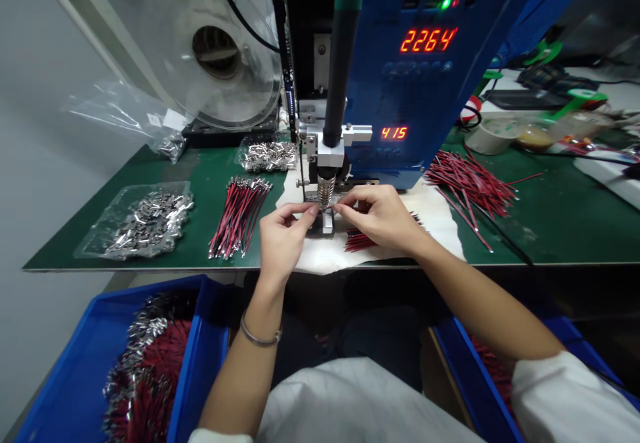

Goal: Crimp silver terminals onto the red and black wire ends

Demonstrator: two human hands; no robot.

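Both hands meet at the soldering head (326, 193) of a blue machine (400, 96), which has a coil spring around its tip. My left hand (285, 236) is closed in a pinch just left of the tip. From the right, my right hand (383, 219) pinches with thumb and forefinger close to the same spot. What each hand holds is too small and too covered to make out. A small metal fixture (327, 221) sits below the tip. Partly under my right hand lies a bundle of red and black wires (357, 239) on a pale sheet (320, 263).
Wires with metal ends (240, 216) lie left, beside a clear tray of metal parts (150, 223). Another parts tray (267, 155) stands behind. Red wires (473, 183) are heaped right. A blue bin (75, 356) stands below left. A clear reel (165, 43) rises behind.
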